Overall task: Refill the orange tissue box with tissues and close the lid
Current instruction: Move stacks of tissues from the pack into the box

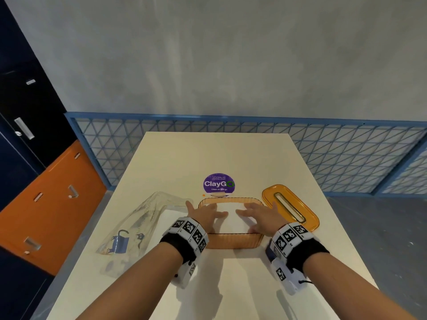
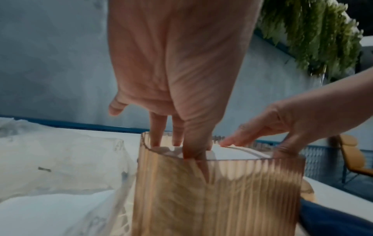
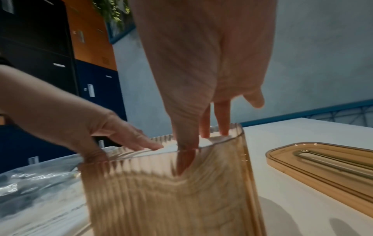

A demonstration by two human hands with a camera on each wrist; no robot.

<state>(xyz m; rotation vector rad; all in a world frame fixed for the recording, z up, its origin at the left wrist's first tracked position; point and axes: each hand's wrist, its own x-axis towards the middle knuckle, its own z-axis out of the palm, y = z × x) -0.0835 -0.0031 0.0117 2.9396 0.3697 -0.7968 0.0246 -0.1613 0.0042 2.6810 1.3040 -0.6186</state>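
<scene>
Left hand (image 1: 203, 213) and right hand (image 1: 260, 214), fingers extended, are pressing white tissues (image 1: 231, 221) down inside the ribbed translucent orange tissue box (image 1: 233, 242); its slotted orange lid (image 1: 290, 205) is lying alongside.

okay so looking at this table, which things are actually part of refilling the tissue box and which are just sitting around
Part of the job:
orange tissue box, open
white tissues inside it
left hand and right hand, both pressing the tissues down
orange lid, lying off to the right on the table
clear plastic wrapper, probably the tissues' packaging

Just lying about:
purple ClayGo sticker
lockers
</scene>
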